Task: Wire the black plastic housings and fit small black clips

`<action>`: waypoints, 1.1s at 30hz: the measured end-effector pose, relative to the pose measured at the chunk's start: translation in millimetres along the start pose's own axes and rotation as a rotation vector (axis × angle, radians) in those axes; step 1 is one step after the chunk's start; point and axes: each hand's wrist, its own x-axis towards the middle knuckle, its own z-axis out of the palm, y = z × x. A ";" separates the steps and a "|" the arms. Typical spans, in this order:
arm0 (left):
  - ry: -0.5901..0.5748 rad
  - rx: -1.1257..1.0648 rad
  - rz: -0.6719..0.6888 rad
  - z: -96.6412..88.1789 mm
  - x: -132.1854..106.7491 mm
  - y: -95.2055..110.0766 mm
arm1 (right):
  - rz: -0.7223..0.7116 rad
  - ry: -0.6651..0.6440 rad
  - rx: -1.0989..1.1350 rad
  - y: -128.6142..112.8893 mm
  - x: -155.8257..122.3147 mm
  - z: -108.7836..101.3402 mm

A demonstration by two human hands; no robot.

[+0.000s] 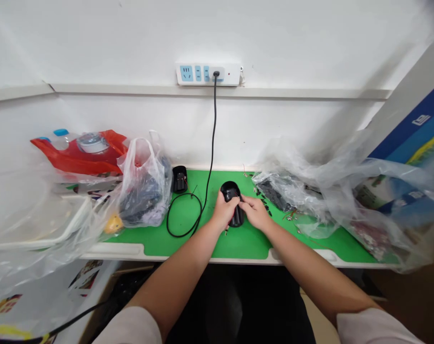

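Observation:
A black oval plastic housing (pixel 232 192) lies on the green mat (pixel 245 241) near the middle of the bench. My left hand (pixel 223 211) is curled round its left side. My right hand (pixel 254 211) grips its right side, fingers pressed onto the lower part. Both hands hide the housing's near end. A small wire end pokes out just below my left hand.
A second black part (pixel 179 179) stands at the back left. A black cable (pixel 207 184) runs from the wall power strip (pixel 208 74) down into a loop on the mat. Plastic bags of parts (pixel 143 186) (pixel 310 191) flank the hands; a red bag (pixel 82 155) sits left.

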 end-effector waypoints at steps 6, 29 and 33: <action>-0.415 -0.059 -0.352 -5.4 -0.7 4.2 | 0.135 -0.039 0.584 12.1 15.5 -18.3; -0.565 0.042 0.150 -10.0 -11.7 -10.6 | 0.051 0.332 0.415 -18.6 -30.0 -1.8; -0.499 0.111 0.200 1.4 -27.8 -1.8 | 0.033 0.343 0.452 -27.0 -44.7 -3.9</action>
